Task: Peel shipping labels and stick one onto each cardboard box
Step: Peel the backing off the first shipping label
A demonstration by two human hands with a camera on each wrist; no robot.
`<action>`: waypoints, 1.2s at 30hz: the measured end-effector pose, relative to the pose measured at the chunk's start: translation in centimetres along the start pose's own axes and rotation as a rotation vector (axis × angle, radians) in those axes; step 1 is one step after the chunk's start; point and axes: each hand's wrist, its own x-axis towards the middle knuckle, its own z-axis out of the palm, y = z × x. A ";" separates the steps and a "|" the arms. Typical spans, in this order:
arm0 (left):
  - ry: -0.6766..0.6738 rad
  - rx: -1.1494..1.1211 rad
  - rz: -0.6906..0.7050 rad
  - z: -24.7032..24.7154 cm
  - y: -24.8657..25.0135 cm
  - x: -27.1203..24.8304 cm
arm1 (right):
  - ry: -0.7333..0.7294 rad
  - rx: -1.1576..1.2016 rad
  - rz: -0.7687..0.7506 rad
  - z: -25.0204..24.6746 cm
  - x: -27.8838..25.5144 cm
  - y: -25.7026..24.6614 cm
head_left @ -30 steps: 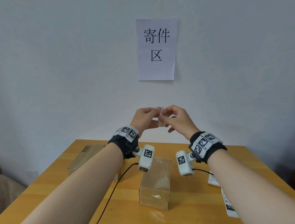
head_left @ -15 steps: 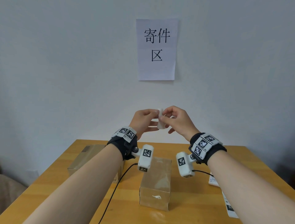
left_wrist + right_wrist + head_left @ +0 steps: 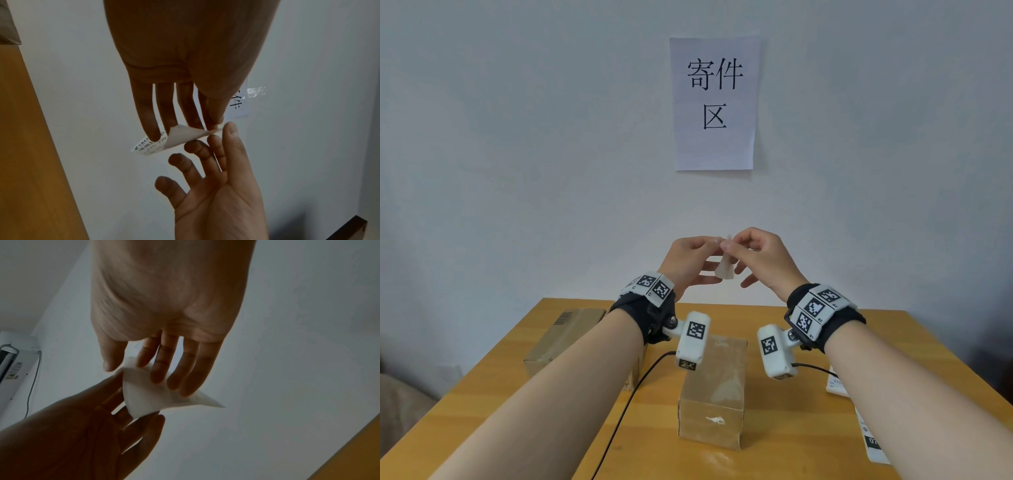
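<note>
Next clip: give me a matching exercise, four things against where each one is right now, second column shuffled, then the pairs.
Things:
1. shipping label
2. paper sign
3. upright cardboard box
4. flat cardboard box

Places:
A. lying at the table's far left, partly behind the left forearm
B. standing mid-table, below the hands
C. pinched in the air between the left hand and the right hand
D. stuck on the wall

Pairs: 1-C, 2-D, 3-B, 4-A
</note>
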 end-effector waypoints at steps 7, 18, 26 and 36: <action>-0.005 0.056 0.012 0.3 -0.1 0.1 | -0.010 0.045 0.022 -0.1 -0.2 0.0; 0.002 0.042 0.028 0.0 -0.3 0.1 | -0.057 0.124 0.021 0.2 -0.3 -0.1; 0.013 0.026 0.031 -0.6 -0.3 0.0 | -0.092 0.147 0.007 0.4 -0.3 0.1; 0.005 0.009 0.023 -0.8 0.0 -0.3 | -0.086 0.101 -0.016 0.6 -0.3 0.0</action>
